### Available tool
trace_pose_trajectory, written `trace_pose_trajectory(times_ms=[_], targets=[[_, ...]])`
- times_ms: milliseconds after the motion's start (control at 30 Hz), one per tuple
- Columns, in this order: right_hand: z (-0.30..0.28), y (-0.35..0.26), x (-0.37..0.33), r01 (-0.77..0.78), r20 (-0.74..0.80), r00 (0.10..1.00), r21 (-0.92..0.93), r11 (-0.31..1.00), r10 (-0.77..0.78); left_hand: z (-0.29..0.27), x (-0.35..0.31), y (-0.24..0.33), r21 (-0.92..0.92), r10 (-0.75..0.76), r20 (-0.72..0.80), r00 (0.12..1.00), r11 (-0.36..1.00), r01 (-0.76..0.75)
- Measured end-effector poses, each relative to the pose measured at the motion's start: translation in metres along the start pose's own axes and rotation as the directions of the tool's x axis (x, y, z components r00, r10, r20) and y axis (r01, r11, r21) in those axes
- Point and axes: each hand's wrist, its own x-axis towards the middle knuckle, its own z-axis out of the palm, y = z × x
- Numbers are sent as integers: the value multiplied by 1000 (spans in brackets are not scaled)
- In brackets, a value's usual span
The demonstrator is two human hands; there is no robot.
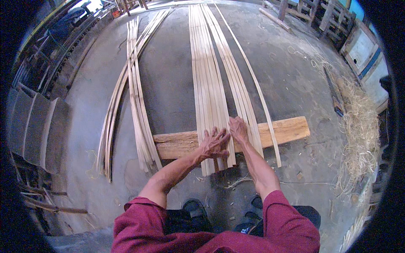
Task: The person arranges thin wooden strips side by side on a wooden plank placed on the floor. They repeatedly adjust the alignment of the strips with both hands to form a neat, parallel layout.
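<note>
Long, pale bamboo strips [206, 84] lie side by side, running away from me across a wooden plank [177, 145]. My left hand [214, 143] rests flat on their near ends, fingers spread. Just to its right, my right hand [238, 128] has its fingers curled around a strip at the gap beside a narrower group of strips [232, 67]; the fingertips are partly hidden. A single strip [253, 80] lies apart at the right, also crossing the plank. At the left, two bundles of strips [134, 71] cross each other on the floor.
A heap of fine shavings [358, 135] lies at the right, beside a long dark tool [333, 92]. Concrete steps [40, 126] rise at the left. Wooden railings [320, 17] and a white panel [367, 55] stand at the far right. My feet [196, 211] are close behind the strip ends.
</note>
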Motion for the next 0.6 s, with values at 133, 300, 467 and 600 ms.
trace_pose_trajectory(times_ms=[133, 300, 467, 600], targets=[[10, 12, 6, 12, -1, 1000, -24, 1000, -13, 2, -2, 0, -2, -15, -34, 999, 1000, 14], [-9, 24, 28, -29, -88, 996, 47, 998, 33, 8, -2, 1, -52, 2, -106, 994, 999, -8], [-69, 57, 21, -93, -76, 994, -175, 980, 81, 13, 9, -5, -76, 47, -150, 988, 995, -59], [-69, 70, 14, -293, 183, 931, -137, 946, 315, 3, 20, -8, -157, 53, -24, 998, 986, -56]])
